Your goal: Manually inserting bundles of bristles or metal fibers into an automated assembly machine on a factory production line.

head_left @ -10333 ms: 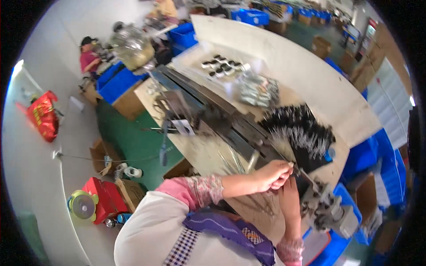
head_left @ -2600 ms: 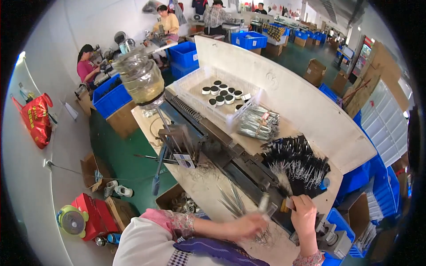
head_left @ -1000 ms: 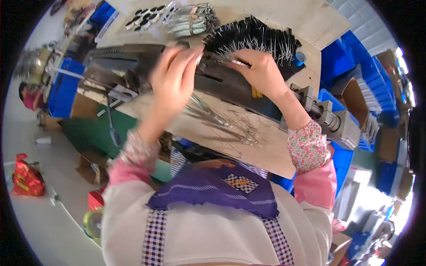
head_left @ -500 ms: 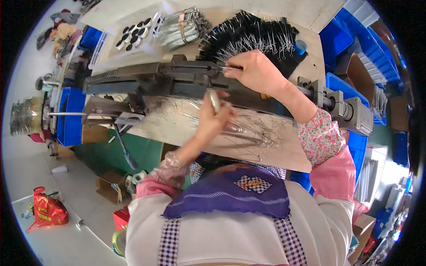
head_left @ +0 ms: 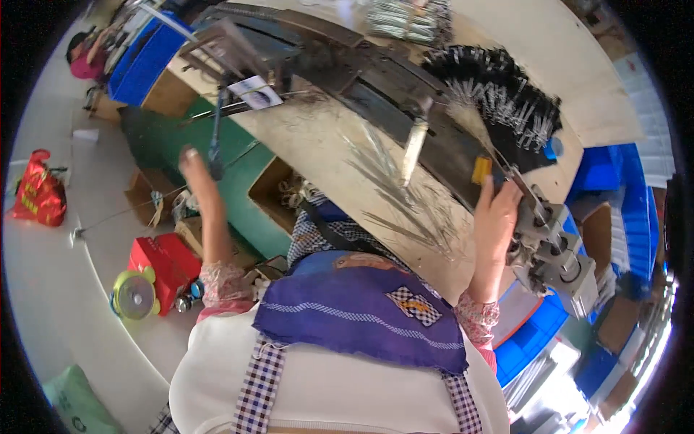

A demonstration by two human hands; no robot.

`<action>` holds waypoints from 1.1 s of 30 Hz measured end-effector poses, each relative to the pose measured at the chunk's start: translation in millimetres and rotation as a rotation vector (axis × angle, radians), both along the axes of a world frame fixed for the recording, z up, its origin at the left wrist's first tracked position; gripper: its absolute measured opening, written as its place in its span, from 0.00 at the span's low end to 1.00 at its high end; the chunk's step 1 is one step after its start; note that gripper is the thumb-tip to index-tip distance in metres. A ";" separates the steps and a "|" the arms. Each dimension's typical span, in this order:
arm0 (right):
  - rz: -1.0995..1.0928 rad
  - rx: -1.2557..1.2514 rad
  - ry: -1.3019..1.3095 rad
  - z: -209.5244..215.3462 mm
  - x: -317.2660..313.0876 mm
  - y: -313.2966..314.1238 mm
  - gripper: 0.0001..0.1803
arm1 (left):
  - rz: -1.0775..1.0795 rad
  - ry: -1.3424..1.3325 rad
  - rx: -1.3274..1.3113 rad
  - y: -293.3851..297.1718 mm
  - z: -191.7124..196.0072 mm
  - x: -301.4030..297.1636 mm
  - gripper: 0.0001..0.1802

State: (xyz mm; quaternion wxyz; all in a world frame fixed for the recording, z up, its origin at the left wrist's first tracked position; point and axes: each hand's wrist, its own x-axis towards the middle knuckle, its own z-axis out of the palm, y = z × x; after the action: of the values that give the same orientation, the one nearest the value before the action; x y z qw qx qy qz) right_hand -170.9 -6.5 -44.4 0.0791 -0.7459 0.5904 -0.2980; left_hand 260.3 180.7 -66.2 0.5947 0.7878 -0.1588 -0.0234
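Metal machine rail is touched by the right hand at its near end.
Thin wires lie loose on the desk; the left hand, open and empty, hangs off the edge, so fingers could be pinched or wires swept off.

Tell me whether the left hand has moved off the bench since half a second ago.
Yes. The left hand has swung left, off the bench top, and is now beside the blue lever handle.

A single head-worn fisheye view looks steeply down over the wearer's purple apron, close above a tilted tabletop; edges bow toward the dark rim.
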 end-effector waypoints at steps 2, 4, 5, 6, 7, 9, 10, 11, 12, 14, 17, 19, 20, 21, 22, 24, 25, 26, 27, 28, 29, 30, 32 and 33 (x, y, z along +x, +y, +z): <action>-0.006 -0.158 0.208 -27.1 -10.8 -19.3 0.18 | -0.179 0.258 -0.067 -15.8 -0.3 -32.8 0.31; -0.028 0.174 0.235 -10.8 -1.3 -26.3 0.16 | -0.256 -0.258 0.183 -28.1 -4.3 -71.5 0.31; 0.003 0.013 0.262 -28.0 -9.0 -28.3 0.13 | -0.273 -0.770 0.360 -32.4 -9.1 -90.9 0.32; -0.023 0.019 0.247 -30.3 -4.5 -27.2 0.13 | -0.260 -0.975 0.305 -41.8 4.3 -111.0 0.28; 0.021 0.063 0.200 -25.0 1.5 -28.1 0.12 | -0.334 -0.889 0.212 -48.7 3.1 -116.1 0.24; 0.109 0.043 0.170 -26.3 6.9 -33.7 0.11 | -0.418 -0.797 0.112 -66.4 -0.2 -107.5 0.22; 0.106 0.042 0.175 -27.7 7.7 -32.2 0.11 | -0.542 -0.105 0.011 -87.8 -3.9 -92.1 0.21; 0.122 -0.011 0.188 -27.2 9.6 -33.0 0.11 | -0.616 0.591 -0.093 -103.8 -5.2 -80.4 0.22; 0.133 -0.071 0.202 -28.4 11.6 -38.2 0.12 | -0.620 0.591 -0.103 -116.5 -5.3 -73.8 0.22; 0.151 -0.097 0.214 -34.2 10.1 -37.1 0.12 | -0.628 0.765 -0.063 -132.4 -4.6 -65.3 0.25; 0.116 -0.026 0.223 -29.3 10.1 -28.7 0.12 | -0.661 0.816 -0.153 -130.8 -11.9 -67.5 0.20; 0.112 -0.009 0.235 -26.8 13.3 -27.8 0.12 | -0.708 0.862 -0.278 -131.3 -16.8 -69.7 0.17; 0.101 0.010 0.237 -26.0 13.2 -26.9 0.12 | -0.705 0.874 -0.284 -131.1 -18.5 -72.8 0.17; 0.128 -0.003 0.224 -24.9 11.2 -27.3 0.12 | -0.656 0.901 -0.307 -133.9 -12.3 -81.0 0.17; 0.129 -0.015 0.263 -29.5 8.8 -30.6 0.11 | -0.610 0.929 -0.326 -137.6 -10.3 -93.4 0.17; 0.094 0.092 0.092 -27.8 14.0 -29.0 0.09 | -0.601 0.829 -0.360 -137.7 -16.6 -89.5 0.14; 0.091 0.118 0.127 -30.9 14.9 -30.7 0.09 | -0.584 0.777 -0.359 -137.4 -19.2 -86.9 0.13; 0.080 0.144 0.162 -35.9 13.4 -32.3 0.10 | -0.547 0.770 -0.399 -138.1 -18.6 -91.6 0.12; 0.072 0.120 0.186 -40.9 12.7 -33.0 0.10 | -0.513 0.750 -0.412 -138.3 -16.1 -98.2 0.11; 0.070 0.097 0.205 -43.5 13.6 -32.8 0.10 | -0.538 0.763 -0.410 -137.9 -10.1 -110.5 0.11; 0.045 0.094 0.211 -42.6 10.9 -31.7 0.10 | -0.608 0.628 -0.398 -136.3 -1.4 -125.5 0.11; 0.047 0.110 0.242 -42.8 12.9 -32.2 0.11 | -0.668 0.481 -0.386 -136.1 11.3 -136.9 0.11; 0.073 0.131 0.283 -44.6 12.4 -30.1 0.12 | -1.014 0.471 -0.384 -139.8 53.2 -187.3 0.13; 0.122 0.051 0.198 -48.4 10.7 -32.2 0.11 | -1.225 0.546 -0.351 -144.9 70.1 -212.8 0.14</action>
State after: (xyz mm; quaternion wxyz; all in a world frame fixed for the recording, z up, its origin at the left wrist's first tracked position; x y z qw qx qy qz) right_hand -160.2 -38.7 -92.8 0.0575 -0.8038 0.5564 -0.2024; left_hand 47.5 35.8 3.9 0.6117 0.4140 -0.4210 -0.5265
